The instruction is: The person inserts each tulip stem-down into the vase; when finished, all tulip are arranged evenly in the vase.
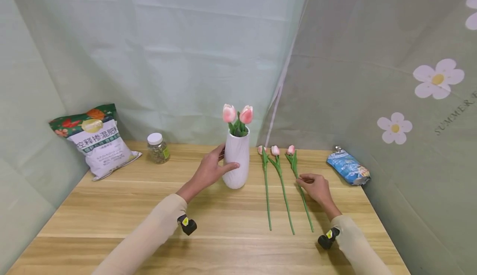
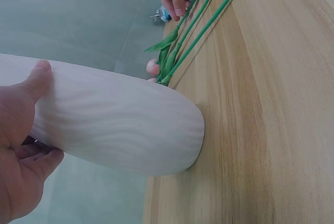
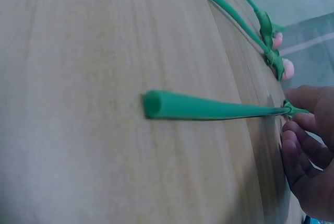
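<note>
A white ribbed vase [image 1: 237,159] stands upright on the table with two pink tulips [image 1: 238,115] in its mouth. My left hand [image 1: 208,170] grips the vase from its left side; the thumb [image 2: 39,80] lies along its wall in the left wrist view. Right of the vase lie three loose pink tulips with green stems: a left tulip [image 1: 266,184], a middle tulip [image 1: 284,192] and a right tulip [image 1: 306,206]. My right hand [image 1: 316,189] pinches the right tulip's stem [image 3: 209,107] below its leaves, and that stem lies along the tabletop.
On the left are a fertilizer bag [image 1: 102,142] and a small clear jar [image 1: 158,148] with a white lid. A blue packet [image 1: 348,166] lies at the right edge of the wooden table [image 1: 223,246]. Fabric curtains [image 1: 186,59] hang behind.
</note>
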A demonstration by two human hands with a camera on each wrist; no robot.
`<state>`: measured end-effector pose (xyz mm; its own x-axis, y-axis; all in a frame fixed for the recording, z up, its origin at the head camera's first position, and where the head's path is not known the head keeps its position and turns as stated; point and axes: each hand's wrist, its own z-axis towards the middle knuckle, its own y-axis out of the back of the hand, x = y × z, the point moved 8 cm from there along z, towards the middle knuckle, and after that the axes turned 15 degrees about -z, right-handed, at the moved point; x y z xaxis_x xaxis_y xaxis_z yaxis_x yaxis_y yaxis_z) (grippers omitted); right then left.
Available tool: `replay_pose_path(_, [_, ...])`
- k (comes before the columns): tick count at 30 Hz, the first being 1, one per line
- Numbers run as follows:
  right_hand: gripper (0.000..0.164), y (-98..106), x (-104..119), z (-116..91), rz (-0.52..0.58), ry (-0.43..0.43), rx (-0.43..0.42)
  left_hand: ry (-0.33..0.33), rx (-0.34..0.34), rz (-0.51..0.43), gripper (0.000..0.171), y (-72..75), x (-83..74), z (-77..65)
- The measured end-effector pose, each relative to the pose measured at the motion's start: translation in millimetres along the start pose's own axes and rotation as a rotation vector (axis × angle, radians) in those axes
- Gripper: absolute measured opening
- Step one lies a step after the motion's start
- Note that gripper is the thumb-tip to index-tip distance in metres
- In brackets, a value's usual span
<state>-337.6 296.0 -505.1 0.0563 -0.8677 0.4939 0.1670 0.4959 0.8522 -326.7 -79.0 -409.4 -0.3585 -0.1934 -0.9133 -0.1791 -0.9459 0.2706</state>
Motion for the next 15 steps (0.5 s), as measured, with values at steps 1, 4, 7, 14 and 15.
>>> replay_pose_path(1, [0.031,-0.5,-0.1,0.6,-0.005,0.000,-0.002,0.001,0.000,-0.001,0.081,0.0,0.1,0.0])
replay_pose_path(4, [0.029,-2.0,-0.5,2.7,-0.025,0.001,-0.003,0.003,0.001,-0.002,0.080,0.0,0.5,-0.1])
replay_pose_path(7, [0.027,-3.4,-0.8,4.0,-0.031,-0.010,0.001,0.002,0.001,0.000,0.080,0.0,0.2,-0.2])
replay_pose_path(14, [0.027,-5.3,0.7,4.3,-0.044,-0.034,0.022,0.006,0.001,0.002,0.080,0.6,-0.2,-0.5])
replay_pose_path(15, [0.027,-5.5,0.9,4.3,-0.044,-0.037,0.025,0.007,0.001,0.003,0.080,0.7,0.1,-0.3])
